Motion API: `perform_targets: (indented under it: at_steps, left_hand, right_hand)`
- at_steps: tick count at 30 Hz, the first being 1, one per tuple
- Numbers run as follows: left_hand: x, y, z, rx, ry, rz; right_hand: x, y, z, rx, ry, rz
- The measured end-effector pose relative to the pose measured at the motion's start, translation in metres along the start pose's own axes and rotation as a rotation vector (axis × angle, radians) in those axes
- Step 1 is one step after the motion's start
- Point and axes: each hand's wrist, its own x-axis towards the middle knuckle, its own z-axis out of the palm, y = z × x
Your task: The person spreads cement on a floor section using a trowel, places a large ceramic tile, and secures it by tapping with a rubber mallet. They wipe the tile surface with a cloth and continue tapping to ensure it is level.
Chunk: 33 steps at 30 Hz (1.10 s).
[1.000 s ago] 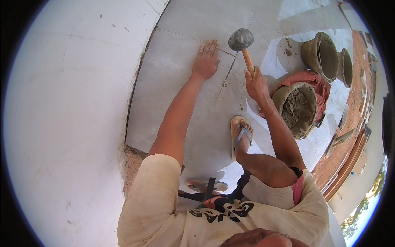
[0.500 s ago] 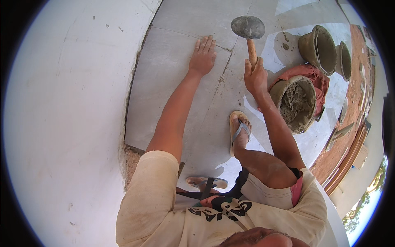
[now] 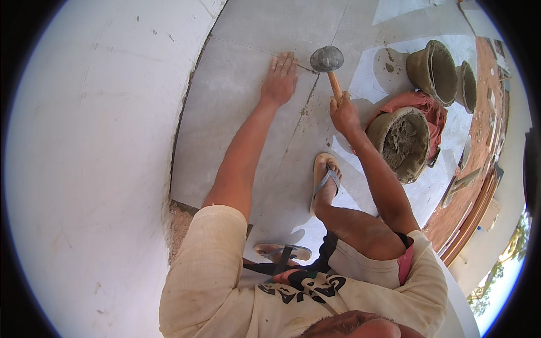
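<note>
Two hands: both bare, at work on a grey floor tile [image 3: 236,129] laid against a white wall [image 3: 96,169].
Mallet [image 3: 327,65]: rounded dull-grey head, dusted with mortar, on a short pale wooden handle.
Mallet place: head just right of the left fingertips, over the joint between tiles; whether it touches the floor cannot be told.
Mallet axis: the handle runs from the right hand up and slightly left to the head, so the head points away from the person, towards the far tiles.
Right hand [image 3: 344,114]: grip closed around the lower end of the handle, fingers wrapped tight, only the mallet in it.
Left hand [image 3: 279,79]: grip open, palm flat on the tile, fingers stretched and near together, holding nothing.
Nearest bucket [image 3: 401,141]: grey, part full of wet mortar, standing on a reddish cloth [image 3: 420,102] just right of the right forearm.
Other buckets [image 3: 434,70]: two more, mortar-smeared and tipped on their sides, farther off to the right.
Feet: right foot in a flip-flop [image 3: 326,179] on the tile below the right hand; left sandal [image 3: 282,251] close under the body.
</note>
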Motion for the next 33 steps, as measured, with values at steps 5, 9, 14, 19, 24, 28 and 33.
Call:
perform_targets:
  at_steps: [5, 9, 14, 19, 24, 28, 33]
  left_hand:
    - [-0.007, 0.0, 0.002, 0.022, -0.012, -0.001]
    - [-0.001, -0.001, 0.002, 0.058, -0.009, 0.022]
    - [-0.008, -0.001, 0.003, -0.006, -0.012, -0.013]
    - [0.001, 0.003, -0.001, 0.013, -0.015, 0.0]
    - [-0.002, -0.002, 0.002, 0.032, 0.0, 0.003]
    - [-0.001, 0.001, -0.001, 0.021, -0.004, 0.002]
    - [0.003, 0.002, 0.002, -0.009, 0.026, -0.004]
  right_hand:
    - [0.002, -0.025, -0.019, 0.137, 0.088, -0.037]
    - [0.004, -0.005, 0.003, 0.026, 0.052, -0.008]
    - [0.014, -0.019, -0.016, 0.038, -0.037, -0.048]
    - [-0.01, -0.009, 0.002, 0.035, 0.02, -0.022]
    - [0.011, -0.016, -0.017, 0.06, -0.082, -0.015]
    - [-0.007, -0.026, -0.016, 0.134, 0.047, -0.05]
    - [0.014, -0.005, -0.001, -0.038, -0.076, -0.058]
